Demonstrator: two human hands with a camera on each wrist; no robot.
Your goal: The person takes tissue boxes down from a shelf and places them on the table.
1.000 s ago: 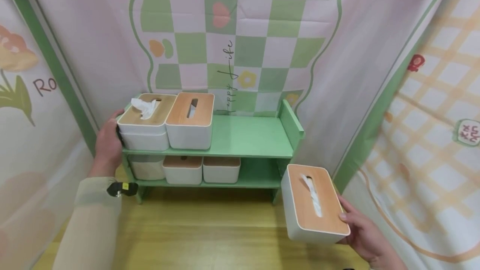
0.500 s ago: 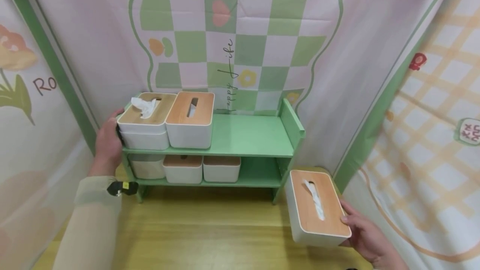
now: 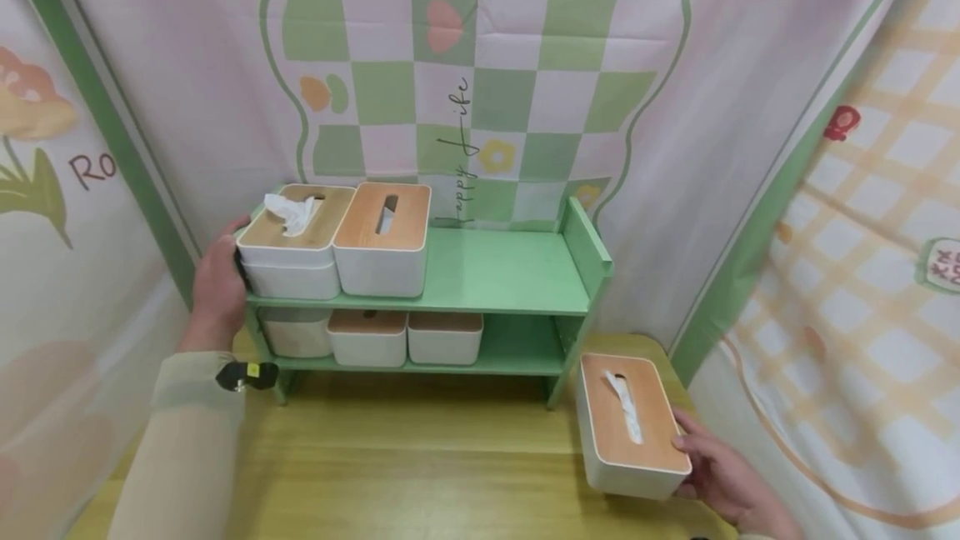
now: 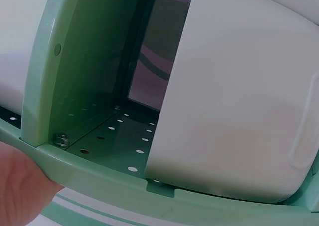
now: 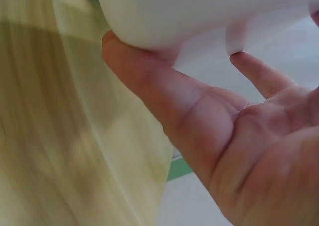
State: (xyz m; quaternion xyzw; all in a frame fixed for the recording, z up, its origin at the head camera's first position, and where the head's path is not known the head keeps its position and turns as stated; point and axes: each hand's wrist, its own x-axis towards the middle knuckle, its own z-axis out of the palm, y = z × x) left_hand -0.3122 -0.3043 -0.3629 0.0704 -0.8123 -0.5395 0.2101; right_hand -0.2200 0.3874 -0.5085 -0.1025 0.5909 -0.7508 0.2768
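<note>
In the head view, my right hand grips a tissue box with a white body and wood-look lid. White tissue shows in its slot. The right wrist view shows the thumb and a fingertip against the white wall of this box, near its lower edge. My left hand holds the left side of a small green two-tier shelf, beside a tissue box with a tissue sticking up. Part of that hand shows at the shelf's green edge in the left wrist view.
A second tissue box stands on the upper tier. Below are several white boxes, one without a visible wooden lid. The shelf stands on a wood-grain table, with printed curtains at the back and sides.
The right hand and its tissue box have moved lower in the head view, toward the table. The left hand stays at the shelf's side.
</note>
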